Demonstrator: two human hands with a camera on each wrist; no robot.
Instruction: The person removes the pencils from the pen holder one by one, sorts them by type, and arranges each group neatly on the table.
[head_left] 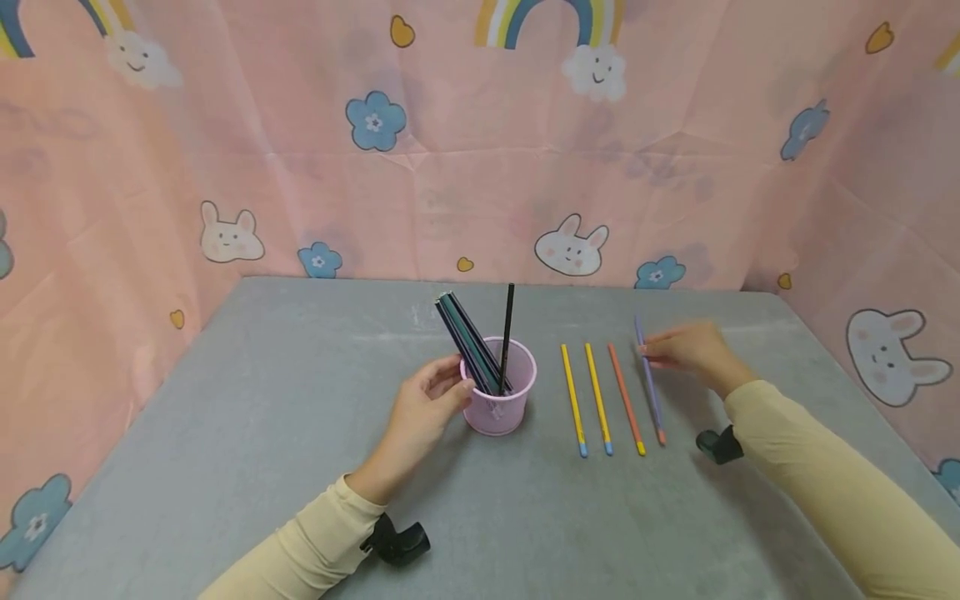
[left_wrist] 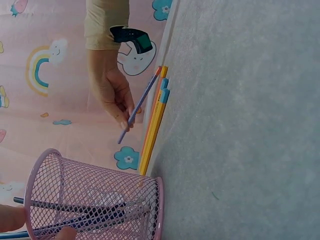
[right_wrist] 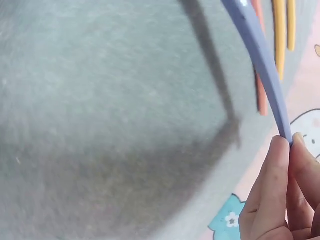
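My left hand (head_left: 420, 408) grips the rim of a pink mesh pencil cup (head_left: 497, 419), with the thumb at the near side. Several dark pencils (head_left: 467, 342) lean left inside the cup, and one black pencil (head_left: 507, 325) stands nearly upright. On the right, my right hand (head_left: 693, 354) pinches a purple pencil (head_left: 651, 387) near its far end, between thumb and fingertips. The left wrist view shows this purple pencil (left_wrist: 142, 100) tilted and raised off the table, its orange end up. Its shadow falls on the table in the right wrist view.
Two yellow pencils (head_left: 573, 400) with blue ends and an orange pencil (head_left: 626, 400) with a yellow end lie side by side between the cup and my right hand. A pink patterned curtain (head_left: 450, 192) hangs behind the grey table (head_left: 225, 433) and along its sides.
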